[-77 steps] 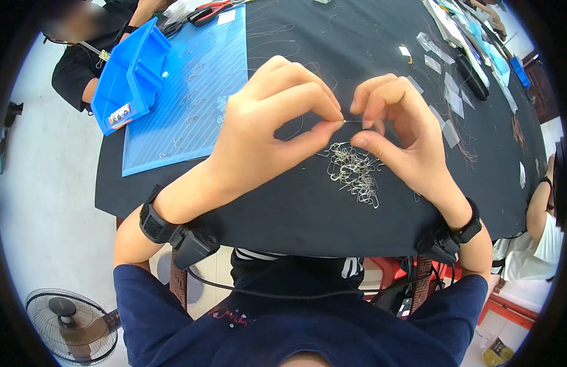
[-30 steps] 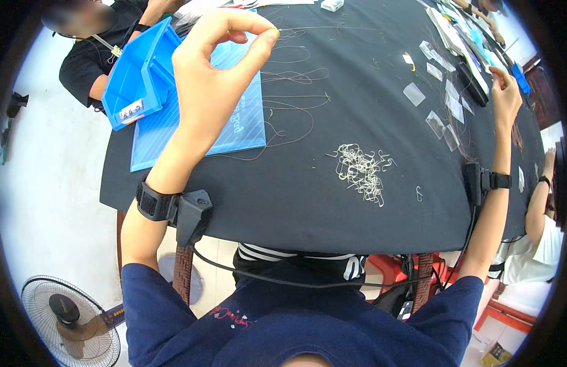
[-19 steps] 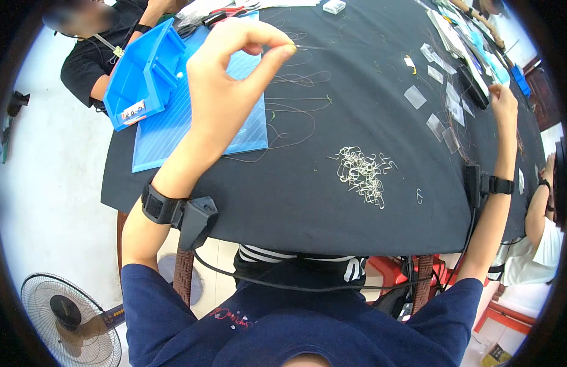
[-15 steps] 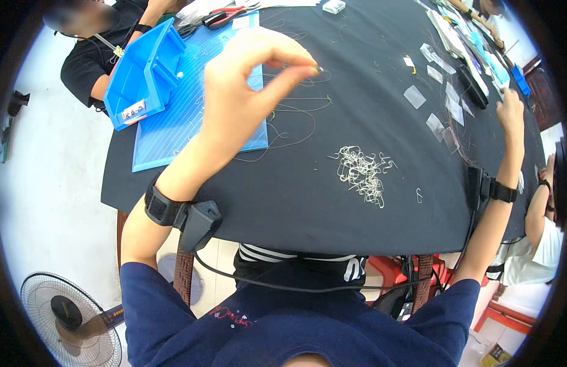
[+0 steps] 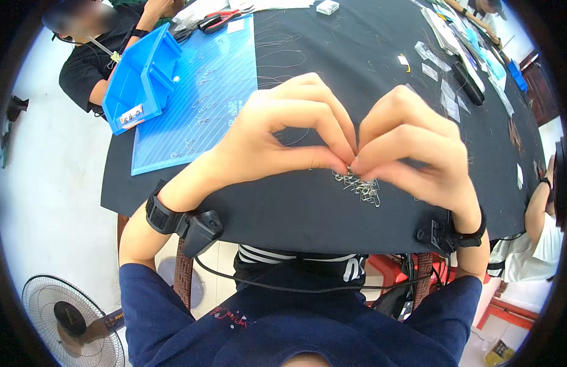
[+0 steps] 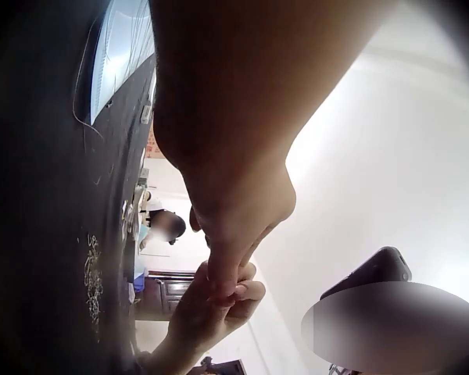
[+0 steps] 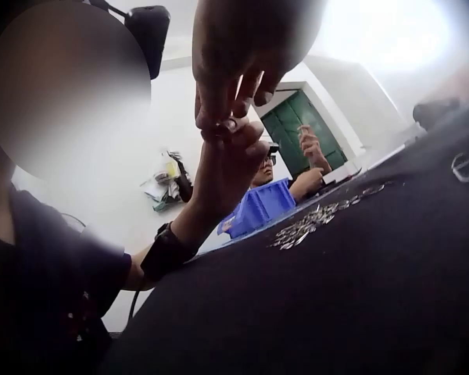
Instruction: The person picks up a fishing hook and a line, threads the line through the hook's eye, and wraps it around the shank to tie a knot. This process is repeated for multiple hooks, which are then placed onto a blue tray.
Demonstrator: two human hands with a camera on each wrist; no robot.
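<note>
My left hand (image 5: 268,131) and right hand (image 5: 421,150) meet fingertip to fingertip over a small heap of metal fish hooks (image 5: 366,191). The left thumb and forefinger pinch a fish hook, almost wholly hidden by the fingers. Beside them, the right thumb and forefinger pinch at the same spot, on thin fishing line too fine to follow here. In the right wrist view the joined fingertips are up above the table, and the heap of hooks (image 7: 309,224) lies beyond them. The left wrist view shows both hands pressed together at the fingertips.
A blue ribbed board (image 5: 173,147) with rows of hooks and looped line lies at the left, a blue bin (image 5: 140,85) on its edge. Red-handled pliers (image 5: 219,21) lie behind it. Clear plastic bits (image 5: 448,98) lie at the right. Another person sits at the far left.
The right hand has come back from the far right to the left hand's fingertips. My left hand has moved down and right, from over the board to above the heap.
</note>
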